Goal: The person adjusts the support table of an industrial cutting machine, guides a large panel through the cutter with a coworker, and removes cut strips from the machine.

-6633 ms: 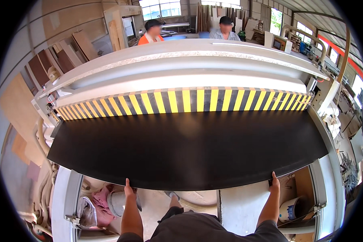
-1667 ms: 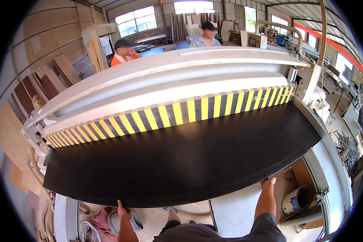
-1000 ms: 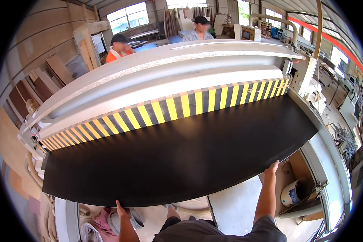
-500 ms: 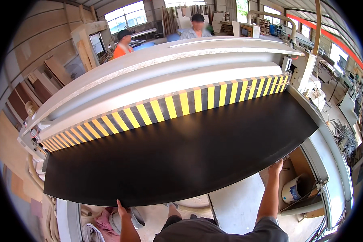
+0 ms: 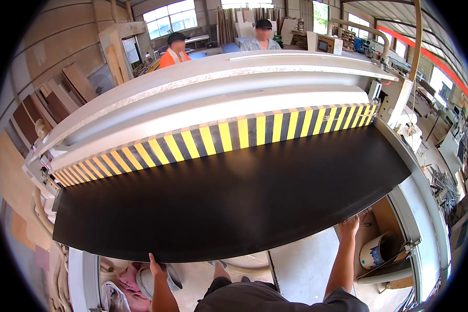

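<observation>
A large black panel (image 5: pixel 234 197) lies in a pale machine (image 5: pixel 203 93), its far side against a yellow and black striped bar (image 5: pixel 247 132). My left hand (image 5: pixel 158 266) grips the panel's near edge at lower left, thumb up over the rim and other fingers hidden beneath. Farther right, my right hand (image 5: pixel 350 225) has its fingers curled at the underside of the same edge. The panel sits between side rails (image 5: pixel 416 208), and a pale board (image 5: pixel 301 260) is below it.
Beyond the machine stand two people, one in orange (image 5: pixel 174 56), one in grey (image 5: pixel 260 42). Under the panel are buckets (image 5: pixel 375 252), pink cloth (image 5: pixel 132 283) and hoses. Boards (image 5: pixel 70 83) lean at left; metal pieces (image 5: pixel 439 192) are piled at right.
Compared with 6.6 seconds ago, the panel and machine appear slanted as my view has shifted. My right hand has moved slightly along the edge. The person in orange has changed head position.
</observation>
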Tool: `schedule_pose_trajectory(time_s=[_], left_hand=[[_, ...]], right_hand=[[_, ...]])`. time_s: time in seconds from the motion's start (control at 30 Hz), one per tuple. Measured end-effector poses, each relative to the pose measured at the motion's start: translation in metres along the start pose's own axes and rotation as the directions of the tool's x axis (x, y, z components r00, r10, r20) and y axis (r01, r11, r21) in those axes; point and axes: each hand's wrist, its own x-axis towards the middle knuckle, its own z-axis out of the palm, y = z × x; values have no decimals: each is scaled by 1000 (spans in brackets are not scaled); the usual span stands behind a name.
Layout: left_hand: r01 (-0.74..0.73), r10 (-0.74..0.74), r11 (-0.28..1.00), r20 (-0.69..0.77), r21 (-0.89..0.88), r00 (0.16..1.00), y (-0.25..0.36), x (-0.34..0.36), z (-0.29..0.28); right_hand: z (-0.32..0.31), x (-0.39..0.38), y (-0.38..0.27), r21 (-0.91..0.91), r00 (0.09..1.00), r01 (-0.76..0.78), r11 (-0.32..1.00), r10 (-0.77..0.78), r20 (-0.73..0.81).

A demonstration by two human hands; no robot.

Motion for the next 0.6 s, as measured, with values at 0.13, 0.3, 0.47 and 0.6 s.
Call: schedule_pose_trajectory(time_s=[0.13,0.3,0.47,0.6], left_hand=[[6,-6,1000,39,3,999,-5,-1,14],[12,-13,1000,13,19,1000,-2,2,7],[12,-10,1000,89,-24,996,-5,0,10],[-4,5,1000,71,-16,997,-5,6,9]], right_hand=[[-6,-18,-3,-130,997,-12,991,2,-76],[-24,-4,3,-269,991,-61,961,25,-133],[-37,9,-8,-379,981,-196,904,182,-73],[-34,9,7,-396,989,-126,910,146,21]])
